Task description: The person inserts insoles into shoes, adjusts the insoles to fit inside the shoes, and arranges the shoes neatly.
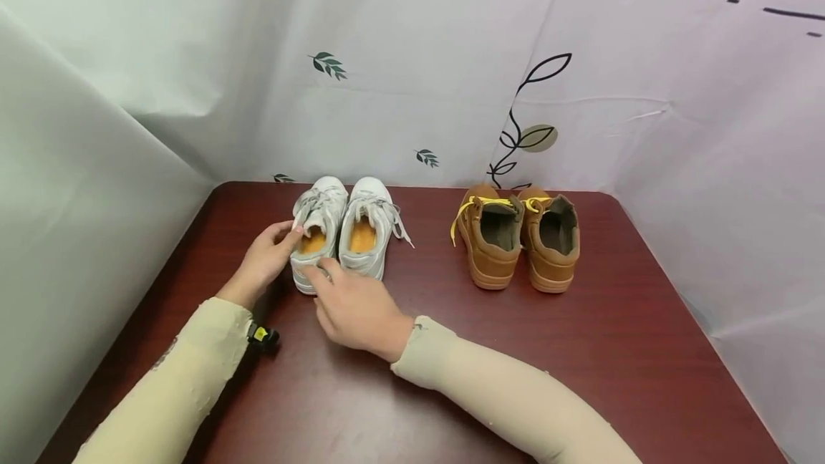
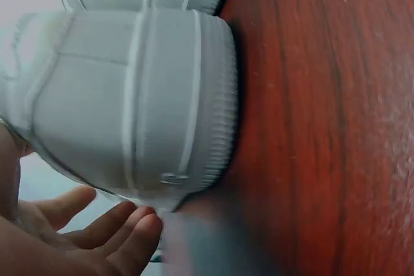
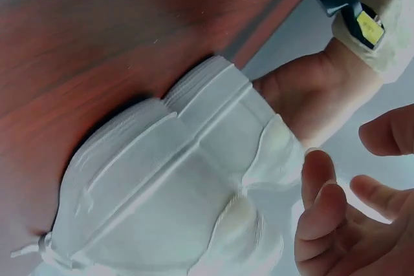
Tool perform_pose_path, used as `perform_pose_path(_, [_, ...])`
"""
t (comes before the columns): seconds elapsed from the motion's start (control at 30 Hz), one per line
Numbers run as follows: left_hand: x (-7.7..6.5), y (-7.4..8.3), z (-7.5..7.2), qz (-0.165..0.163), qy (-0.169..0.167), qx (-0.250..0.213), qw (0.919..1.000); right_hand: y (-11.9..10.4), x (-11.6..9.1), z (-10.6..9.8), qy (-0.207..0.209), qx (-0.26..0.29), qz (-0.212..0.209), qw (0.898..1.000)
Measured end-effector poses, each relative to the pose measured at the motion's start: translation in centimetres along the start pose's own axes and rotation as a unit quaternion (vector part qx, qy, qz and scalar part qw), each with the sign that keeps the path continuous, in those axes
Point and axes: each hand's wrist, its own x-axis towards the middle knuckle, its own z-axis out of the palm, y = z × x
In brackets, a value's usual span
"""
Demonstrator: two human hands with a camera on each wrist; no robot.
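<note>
A pair of white lace-up sneakers stands side by side near the table's back edge, heels toward me, with orange insoles. My left hand point(image 1: 266, 256) is along the outer side of the left sneaker point(image 1: 303, 267); its fingertips point(image 2: 145, 224) touch or nearly touch that side in the left wrist view. Just behind the heels is my right hand point(image 1: 361, 306), its fingers loosely bent and holding nothing. In the right wrist view its fingertips point(image 3: 317, 166) look apart from the shoes. The right sneaker point(image 1: 365, 263) has a loose lace hanging to its right.
A pair of tan shoes point(image 1: 493, 263) with yellow laces stands on the right part of the dark red wooden table point(image 1: 438, 407). White curtain point(image 1: 399, 34) with leaf prints encloses the back and sides. A small black device point(image 1: 263, 335) is strapped to my left wrist.
</note>
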Motion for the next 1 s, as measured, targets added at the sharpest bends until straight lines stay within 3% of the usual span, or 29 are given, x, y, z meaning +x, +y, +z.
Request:
perform_pose_path(0.1, [-0.5, 0.9, -0.2, 0.047, 0.041, 0.051, 0.9968, 0.9, -0.8, -0.8, -0.005, 0.009, 0.016, 1.0])
perform_pose_path(0.2, [-1.1, 2.0, -0.3, 0.093, 0.083, 0.109, 0.9862, 1.9, -1.6, -1.5, -0.008, 0.009, 0.027, 1.0])
perform_pose_path(0.3, [-1.8, 3.1, 0.0, 0.129, 0.102, 0.139, 0.9766, 3.2, -2.4, -2.2, -0.01, 0.004, 0.038, 0.999])
perform_pose_path(0.5, [-3.0, 5.0, 0.7, 0.185, 0.104, 0.166, 0.963, 6.2, -4.2, -3.2, -0.009, -0.004, 0.065, 0.998])
perform_pose_path(0.73, [-4.1, 6.4, 2.0, 0.245, 0.107, 0.204, 0.9416, 9.6, -7.0, -4.1, -0.005, -0.009, 0.104, 0.995])
perform_pose_path(1.0, [-4.7, 7.0, 3.0, 0.246, 0.09, 0.226, 0.9384, 13.2, -9.5, -5.7, -0.011, -0.028, 0.156, 0.987])
